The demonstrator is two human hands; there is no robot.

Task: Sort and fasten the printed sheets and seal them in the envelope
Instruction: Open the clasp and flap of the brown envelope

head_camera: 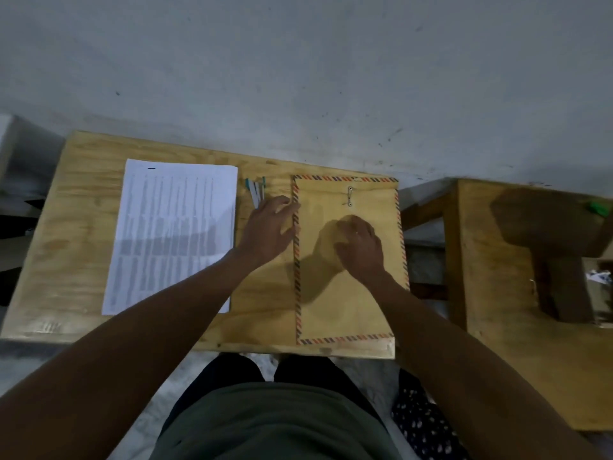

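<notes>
A brown envelope (348, 293) with a red-and-blue striped border lies on the right half of the wooden table (76, 227); its flap is at the far end, tied with a string clasp (349, 196). My left hand (268, 230) rests flat at the envelope's left edge, fingers spread and touching the border. My right hand (360, 247) hovers or rests over the envelope's middle, fingers curled under; whether it holds anything is hidden. A stack of printed sheets (172, 234) lies flat on the left half of the table. Several small white-and-teal fasteners (255, 190) lie between the sheets and the envelope.
A second wooden table (491, 293) stands to the right, separated by a narrow gap, with a green object (598, 208) at its far edge. A grey wall rises behind both tables. My legs are under the near edge.
</notes>
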